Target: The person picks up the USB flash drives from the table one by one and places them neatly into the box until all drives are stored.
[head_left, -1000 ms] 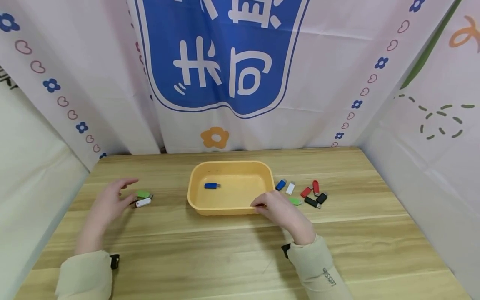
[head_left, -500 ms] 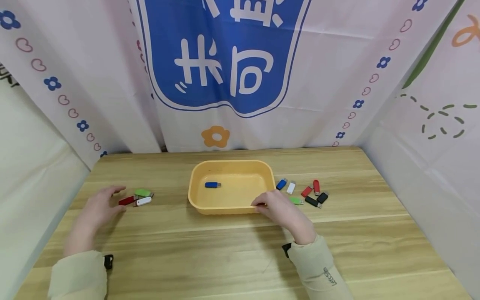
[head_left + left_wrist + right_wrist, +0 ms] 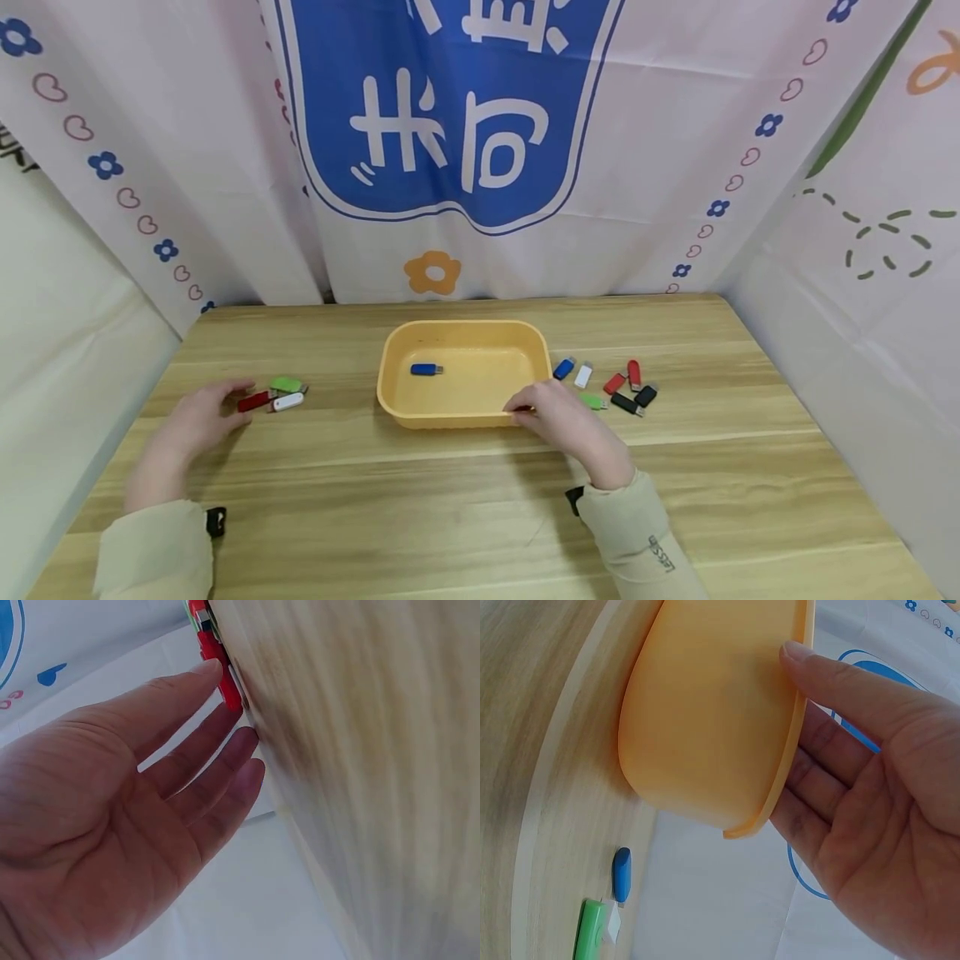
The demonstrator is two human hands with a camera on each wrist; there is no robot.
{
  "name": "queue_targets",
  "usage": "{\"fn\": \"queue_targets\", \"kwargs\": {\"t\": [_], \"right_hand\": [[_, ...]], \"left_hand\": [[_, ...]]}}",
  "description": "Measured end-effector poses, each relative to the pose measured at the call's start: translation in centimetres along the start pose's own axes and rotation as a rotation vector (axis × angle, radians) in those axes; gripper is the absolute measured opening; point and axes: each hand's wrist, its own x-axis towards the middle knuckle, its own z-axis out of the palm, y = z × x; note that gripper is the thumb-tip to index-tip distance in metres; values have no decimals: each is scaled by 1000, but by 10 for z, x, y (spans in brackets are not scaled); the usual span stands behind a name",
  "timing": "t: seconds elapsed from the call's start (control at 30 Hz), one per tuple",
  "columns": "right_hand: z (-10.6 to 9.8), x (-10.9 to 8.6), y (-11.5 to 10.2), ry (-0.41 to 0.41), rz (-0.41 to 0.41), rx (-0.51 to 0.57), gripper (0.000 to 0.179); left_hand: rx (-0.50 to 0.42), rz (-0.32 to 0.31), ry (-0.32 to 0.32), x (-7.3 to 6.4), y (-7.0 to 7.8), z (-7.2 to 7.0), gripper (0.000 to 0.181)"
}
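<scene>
In the head view, my left hand (image 3: 193,423) lies low over the left of the table. Its fingers are loosely bent, and thumb and index stand apart at the near end of a red USB stick (image 3: 253,402). Whether the thumb touches it, I cannot tell. A green USB stick (image 3: 286,384) and a white USB stick (image 3: 287,403) lie against the red one. My right hand (image 3: 561,418) pinches the near right rim of a yellow plastic tray (image 3: 705,712), thumb outside and fingers inside. One blue USB stick (image 3: 425,369) rests in the tray.
Right of the tray lie several loose USB sticks, among them a blue one (image 3: 564,367), a white one (image 3: 583,375), a red one (image 3: 634,374) and a black one (image 3: 626,405). Printed white cloth (image 3: 645,167) hangs behind the wooden table (image 3: 420,517).
My left hand has drawn back leftward and down from the USB sticks, uncovering the red one, then stayed nearly still. The right hand keeps its hold on the tray.
</scene>
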Motion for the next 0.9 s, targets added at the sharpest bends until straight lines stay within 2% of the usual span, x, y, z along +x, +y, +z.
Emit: {"fn": "queue_targets", "kwargs": {"t": [0.2,0.4,0.7,0.9], "right_hand": [[0,0,-1,-6,-8,3,15],[-2,0,-1,5,10,6,14],[-3,-1,0,3,-7,0,14],[-3,-1,0,1,-12,1,14]], "left_hand": [[38,-5,-6,1,1,2,46],[69,21,0,8,5,2,43],[78,82,62,15,3,3,25],[57,64,48,12,0,3,24]]}}
